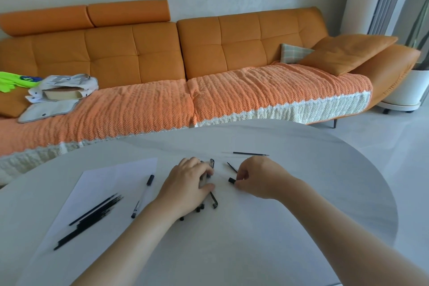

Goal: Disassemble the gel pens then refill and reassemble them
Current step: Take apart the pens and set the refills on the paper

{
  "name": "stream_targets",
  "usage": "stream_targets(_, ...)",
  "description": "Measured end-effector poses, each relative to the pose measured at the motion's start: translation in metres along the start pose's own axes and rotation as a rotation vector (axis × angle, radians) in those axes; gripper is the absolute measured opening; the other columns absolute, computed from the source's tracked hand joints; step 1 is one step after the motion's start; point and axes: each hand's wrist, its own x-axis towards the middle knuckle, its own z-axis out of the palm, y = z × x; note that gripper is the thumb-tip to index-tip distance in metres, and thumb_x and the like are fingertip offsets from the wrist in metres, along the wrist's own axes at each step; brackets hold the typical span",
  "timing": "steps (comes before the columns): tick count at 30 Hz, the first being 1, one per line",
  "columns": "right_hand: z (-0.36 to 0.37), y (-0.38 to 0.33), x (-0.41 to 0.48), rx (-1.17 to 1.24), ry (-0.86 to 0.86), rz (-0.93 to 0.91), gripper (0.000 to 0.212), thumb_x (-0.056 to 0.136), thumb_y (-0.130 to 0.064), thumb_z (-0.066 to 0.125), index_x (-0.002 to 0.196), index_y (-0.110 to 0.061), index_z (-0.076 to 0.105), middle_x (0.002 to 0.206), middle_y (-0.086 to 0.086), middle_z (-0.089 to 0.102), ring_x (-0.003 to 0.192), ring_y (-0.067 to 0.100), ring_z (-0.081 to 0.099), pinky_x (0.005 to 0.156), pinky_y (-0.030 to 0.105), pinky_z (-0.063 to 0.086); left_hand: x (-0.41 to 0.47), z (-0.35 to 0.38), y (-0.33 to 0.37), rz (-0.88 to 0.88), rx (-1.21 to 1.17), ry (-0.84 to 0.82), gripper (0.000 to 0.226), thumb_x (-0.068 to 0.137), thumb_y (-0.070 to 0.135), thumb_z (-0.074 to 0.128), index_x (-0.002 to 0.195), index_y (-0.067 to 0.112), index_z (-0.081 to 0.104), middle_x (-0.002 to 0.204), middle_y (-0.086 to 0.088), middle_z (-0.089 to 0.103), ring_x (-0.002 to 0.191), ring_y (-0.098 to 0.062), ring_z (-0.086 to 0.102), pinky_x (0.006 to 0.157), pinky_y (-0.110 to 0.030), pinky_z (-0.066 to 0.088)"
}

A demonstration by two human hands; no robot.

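1. Right hand (257, 177) pinches a small black pen cap (231, 180) at its fingertips.
2. Left hand (188, 183), just beside it, curls around clear pen barrels (210, 164).
3. Loose refills (90, 218) lie on paper (111, 174) well left of that hand, with a whole gel pen (142, 196) between.

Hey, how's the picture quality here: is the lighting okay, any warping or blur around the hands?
Head view: soft even daylight, no glare on the white table; its wide angle bows the sofa and table edge; slightly soft, so the clear pen barrel in the left hand and the black cap pinched by the right hand lack detail.
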Motion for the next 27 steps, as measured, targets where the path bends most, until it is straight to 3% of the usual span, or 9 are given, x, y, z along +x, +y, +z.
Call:
stream_targets(3,0.005,-0.002,0.002,0.019,0.033,0.077,0.016,0.075,-0.025,0.061,0.080,-0.012,0.070,0.071,-0.001,0.063,0.060,0.017,0.054,0.053,0.024,0.042,-0.002,-0.003,0.002,-0.080,-0.004,0.000,0.013,0.092,0.041,0.057,0.099,0.031,0.061,0.096,0.015,0.053,0.098,-0.010,0.047,0.085,-0.025,0.040)
stream_targets(5,0.008,-0.002,0.004,0.023,0.055,0.122,0.021,0.072,-0.023,0.059,0.083,-0.007,0.069,0.067,0.000,0.055,0.058,0.018,0.047,0.053,0.023,0.037,0.000,-0.003,0.006,-0.150,0.020,-0.012,0.013,0.092,0.041,0.055,0.091,0.029,0.061,0.093,0.014,0.054,0.097,-0.011,0.049,0.084,-0.027,0.041)
stream_targets(8,0.009,0.000,0.006,0.060,0.063,0.164,0.026,0.070,-0.023,0.060,0.086,-0.004,0.069,0.069,0.001,0.057,0.058,0.019,0.048,0.055,0.024,0.039,0.007,-0.003,0.012,-0.255,0.072,-0.045,0.022,0.089,0.046,0.054,0.081,0.027,0.060,0.093,0.008,0.056,0.098,-0.015,0.051,0.085,-0.030,0.043)
stream_targets(11,0.008,0.003,0.007,0.098,0.043,0.185,0.029,0.069,-0.026,0.062,0.084,-0.004,0.070,0.078,0.011,0.070,0.059,0.019,0.052,0.055,0.025,0.043,0.016,-0.002,0.019,-0.310,0.150,-0.086,0.034,0.085,0.053,0.052,0.079,0.022,0.064,0.095,0.004,0.056,0.096,-0.018,0.051,0.086,-0.033,0.045)
stream_targets(14,0.008,0.004,0.007,0.108,0.030,0.181,0.032,0.068,-0.028,0.064,0.086,-0.003,0.071,0.071,0.009,0.064,0.059,0.019,0.050,0.055,0.025,0.043,0.022,-0.004,0.022,-0.317,0.197,-0.095,0.031,0.085,0.043,0.053,0.080,0.017,0.069,0.097,0.001,0.055,0.098,-0.021,0.052,0.085,-0.035,0.047)
stream_targets(19,0.007,0.000,0.007,0.068,0.048,0.136,0.031,0.070,-0.028,0.063,0.087,-0.002,0.069,0.069,0.002,0.056,0.059,0.018,0.048,0.055,0.025,0.040,0.023,-0.009,0.022,-0.385,0.118,-0.069,0.039,0.076,0.043,0.060,0.053,0.014,0.050,0.083,0.002,0.053,0.087,-0.022,0.056,0.068,-0.032,0.046)
stream_targets(23,0.007,-0.005,0.006,0.038,0.040,0.107,0.036,0.074,-0.033,0.065,0.091,-0.002,0.069,0.075,0.008,0.064,0.063,0.020,0.052,0.056,0.027,0.043,0.020,-0.008,0.022,-0.395,0.098,-0.099,0.024,0.074,0.037,0.061,0.066,0.015,0.066,0.090,0.003,0.056,0.082,-0.020,0.057,0.069,-0.032,0.051)
stream_targets(27,0.003,-0.010,0.004,0.080,0.090,0.019,0.023,0.086,-0.035,0.061,0.093,-0.014,0.066,0.087,0.003,0.069,0.077,0.019,0.066,0.066,0.031,0.053,0.015,-0.024,0.022,-0.285,0.140,0.041,0.019,0.083,0.034,0.057,0.071,0.022,0.066,0.092,0.007,0.055,0.083,-0.018,0.057,0.070,-0.031,0.045)
